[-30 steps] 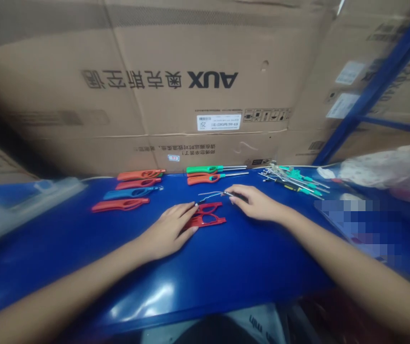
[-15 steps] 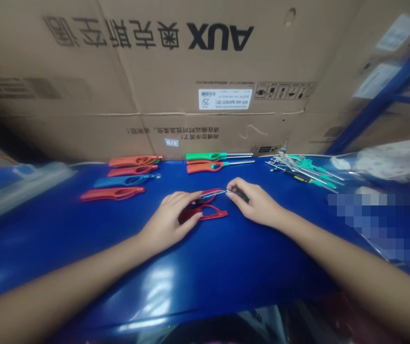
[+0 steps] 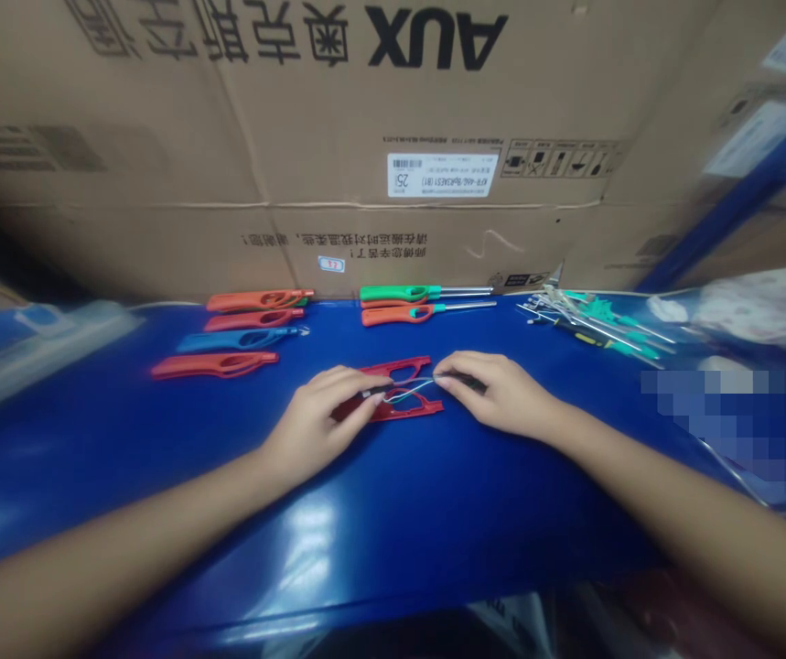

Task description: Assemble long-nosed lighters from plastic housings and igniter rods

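My left hand [image 3: 317, 412] is closed, thumb and fingertips pinching a small black part [image 3: 373, 391] with thin wires. The pale wires [image 3: 413, 386] stretch across to my right hand [image 3: 495, 389], whose thumb and forefinger pinch their other end. A dark piece [image 3: 468, 379] shows under its fingers, its kind unclear. Beneath the wires, two red lighter handle halves lie on the blue table: the far half [image 3: 399, 368] and the near half [image 3: 413, 408]. Their left ends are hidden behind my left hand.
Several lighter handles, among them a blue handle [image 3: 234, 340], lie at left. Assembled long-nosed lighters [image 3: 399, 315] lie at the back centre. Metal tubes with green fittings [image 3: 605, 325] are piled at right. A large cardboard box [image 3: 324, 119] stands behind the blue table [image 3: 242, 540].
My hands have shifted slightly, and the wires between them now show more, with a black part visible at my left fingertips. The view has tilted down a little.
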### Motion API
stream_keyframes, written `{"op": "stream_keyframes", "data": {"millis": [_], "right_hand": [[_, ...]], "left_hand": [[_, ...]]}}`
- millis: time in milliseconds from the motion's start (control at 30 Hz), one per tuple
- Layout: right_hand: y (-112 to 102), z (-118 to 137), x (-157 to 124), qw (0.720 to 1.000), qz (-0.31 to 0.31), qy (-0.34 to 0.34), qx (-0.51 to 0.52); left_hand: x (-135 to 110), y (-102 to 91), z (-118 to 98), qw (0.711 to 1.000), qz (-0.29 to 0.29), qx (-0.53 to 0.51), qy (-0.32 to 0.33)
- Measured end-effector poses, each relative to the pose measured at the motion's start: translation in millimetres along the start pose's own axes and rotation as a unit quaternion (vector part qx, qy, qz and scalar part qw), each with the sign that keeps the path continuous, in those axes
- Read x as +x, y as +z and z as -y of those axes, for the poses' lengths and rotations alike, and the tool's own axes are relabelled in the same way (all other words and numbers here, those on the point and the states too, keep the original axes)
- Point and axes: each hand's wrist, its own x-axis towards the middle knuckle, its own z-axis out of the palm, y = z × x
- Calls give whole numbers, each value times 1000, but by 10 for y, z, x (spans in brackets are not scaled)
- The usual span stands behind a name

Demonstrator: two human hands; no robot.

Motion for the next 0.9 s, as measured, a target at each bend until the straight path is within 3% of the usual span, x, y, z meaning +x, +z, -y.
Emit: {"op": "stream_keyframes", "data": {"millis": [167, 433, 733, 900], "right_hand": [[-34, -5, -21, 997, 43, -6, -58], [-76, -2, -36, 988, 123, -69, -68], [-88, 23, -26, 996, 84, -14, -27], [-100, 12, -8, 997, 71, -26, 17]], "left_hand": [[18, 8, 25, 1000, 4, -23, -15], [29, 9, 39, 1000, -5, -28, -1], [26, 18, 66, 999, -14, -12, 29], [31, 24, 70, 999, -15, -10, 29]]}}
